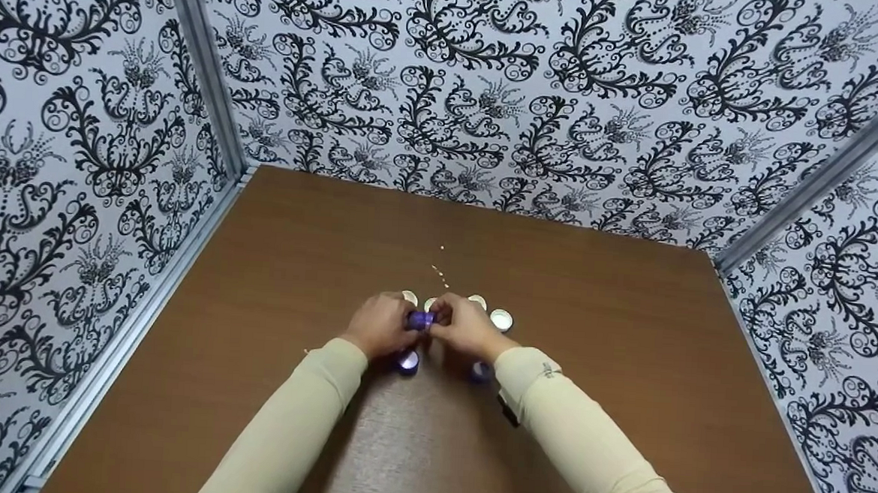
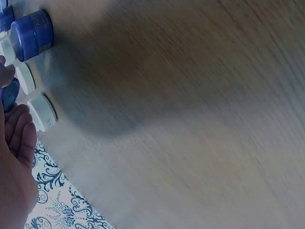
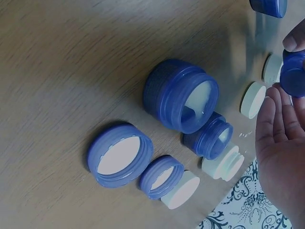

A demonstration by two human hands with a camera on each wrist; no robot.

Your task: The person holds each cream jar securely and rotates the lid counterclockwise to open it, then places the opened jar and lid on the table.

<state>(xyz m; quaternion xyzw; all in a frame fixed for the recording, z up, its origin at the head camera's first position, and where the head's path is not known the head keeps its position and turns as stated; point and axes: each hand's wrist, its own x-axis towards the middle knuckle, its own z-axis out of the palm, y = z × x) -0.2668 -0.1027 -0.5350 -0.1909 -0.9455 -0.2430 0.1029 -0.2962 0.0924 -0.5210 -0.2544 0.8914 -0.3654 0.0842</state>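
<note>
My left hand (image 1: 382,325) and right hand (image 1: 472,329) meet over the middle of the table. Between them is a small purple jar (image 1: 418,320), which looks blue in the wrist views; the fingers of both hands hold it. In the right wrist view, the right thumb and fingers pinch the round blue end (image 3: 294,80). Around the hands stand a large uncapped blue jar (image 3: 162,93), a smaller uncapped blue jar (image 3: 202,142) and a white jar (image 3: 217,164). Two blue lids (image 3: 95,155) lie inside-up, beside a white lid (image 3: 183,193).
The brown tabletop (image 1: 296,254) is bounded by patterned walls (image 1: 476,106) at the back and sides. Small pale crumbs (image 1: 441,274) lie beyond the hands. A lidded blue jar (image 2: 35,36) and a white jar (image 2: 43,112) stand near the left hand.
</note>
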